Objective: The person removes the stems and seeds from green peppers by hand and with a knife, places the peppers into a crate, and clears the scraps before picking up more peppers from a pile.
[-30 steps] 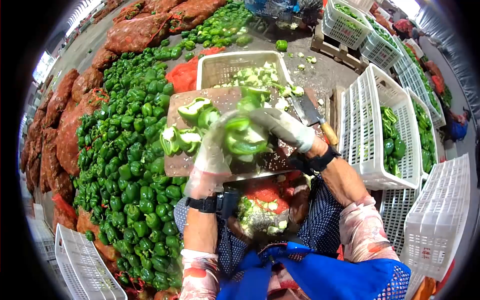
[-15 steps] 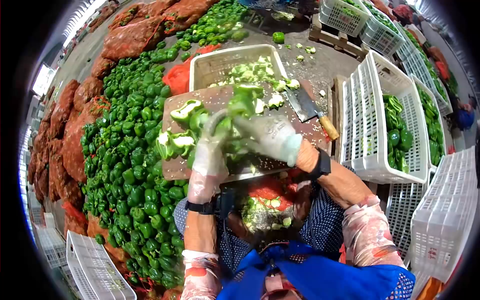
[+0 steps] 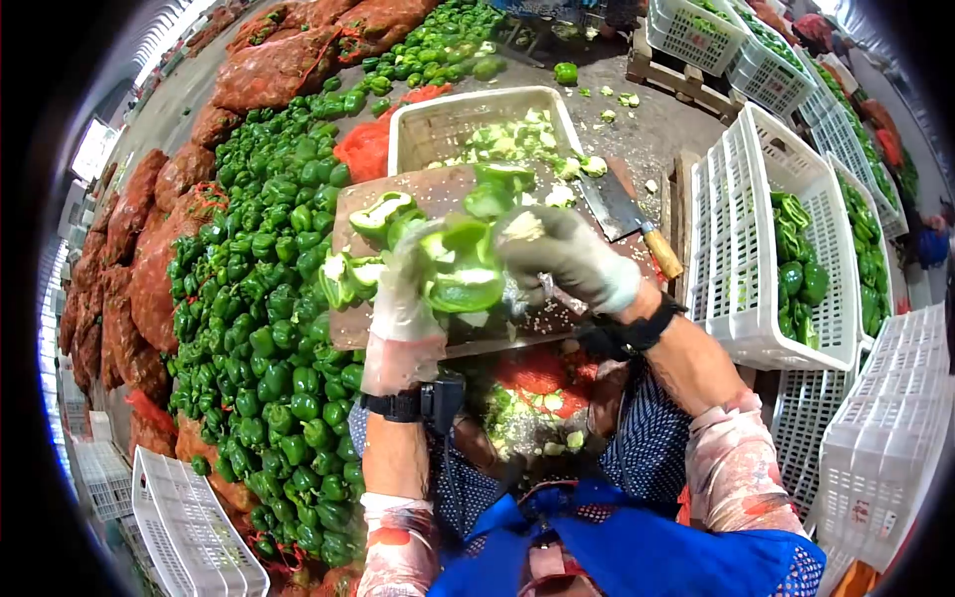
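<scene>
**Two walls of stuff, open room only in the middle**

Far left: red mesh sacks (image 3: 129, 289), packed edge to edge. Just right of them, the pepper pile (image 3: 269, 298) runs top to bottom and butts against the left edge of the cutting board (image 3: 350, 333). No gap there. An empty white crate (image 3: 189, 517) sits bottom left, at the pile's foot.

Cut halves (image 3: 363, 249) crowd the board's left part. The scrap crate (image 3: 438, 124) touches the board's far edge. The near edge overhangs the lap, where trimmings (image 3: 527, 418) lie.

Left hand (image 3: 403, 298), thin glove: fingers curled narrow around the left side of the green pepper (image 3: 460, 269). The pepper is held up over the middle of the board, clear of it.

Right hand (image 3: 567, 254), grey glove: closed on the pepper's right side, with a pale bit under the fingertips (image 3: 524, 227). Can't tell if it's core or seeds.

The cleaver (image 3: 622, 214) lies flat on the board's right part, beside the right hand, not touched. Its handle points to the right edge.

Right: the side crate (image 3: 736, 249) stands just beside the board, with pepper pieces (image 3: 796, 269) inside. More stacked crates (image 3: 875, 438) are lower right.
</scene>
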